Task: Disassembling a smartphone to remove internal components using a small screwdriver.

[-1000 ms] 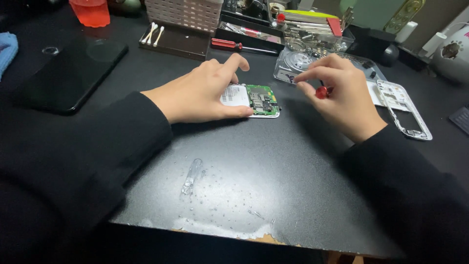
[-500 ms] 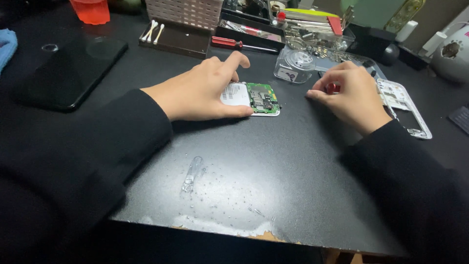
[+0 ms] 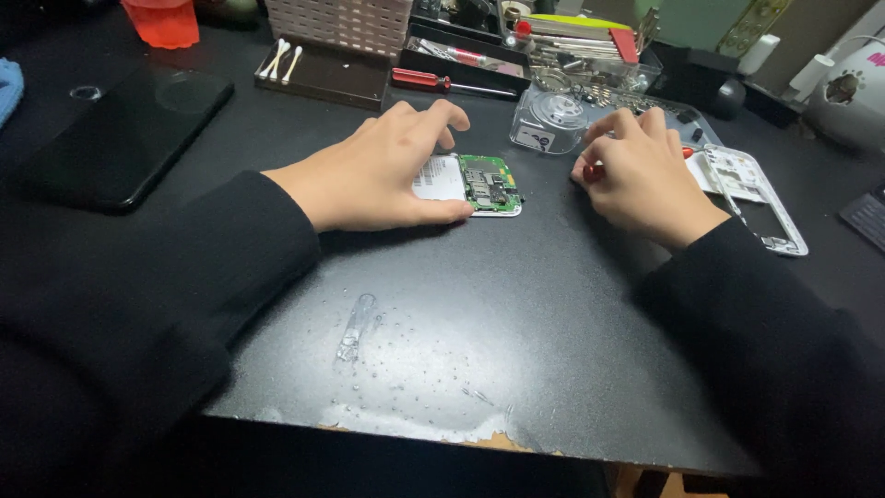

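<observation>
A small opened phone body (image 3: 479,184) with a green circuit board and a white part lies on the black table (image 3: 516,323). My left hand (image 3: 383,171) rests on it, thumb along its near edge and fingers over its left half. My right hand (image 3: 641,175) lies palm down to the right, fingers curled around a small red-handled tool (image 3: 595,171) whose red end shows at both sides of the hand. The tool's tip is hidden under the fingers.
A white phone frame (image 3: 751,198) lies right of my right hand. A clear round container (image 3: 553,120), a red screwdriver (image 3: 433,81), a tray with cotton swabs (image 3: 318,78) and a box of tools (image 3: 581,41) stand at the back. A dark phone (image 3: 120,134) lies far left.
My right hand, raised over the board's right side a second ago, has moved right and down onto the table with the red tool. My left hand stays on the phone body.
</observation>
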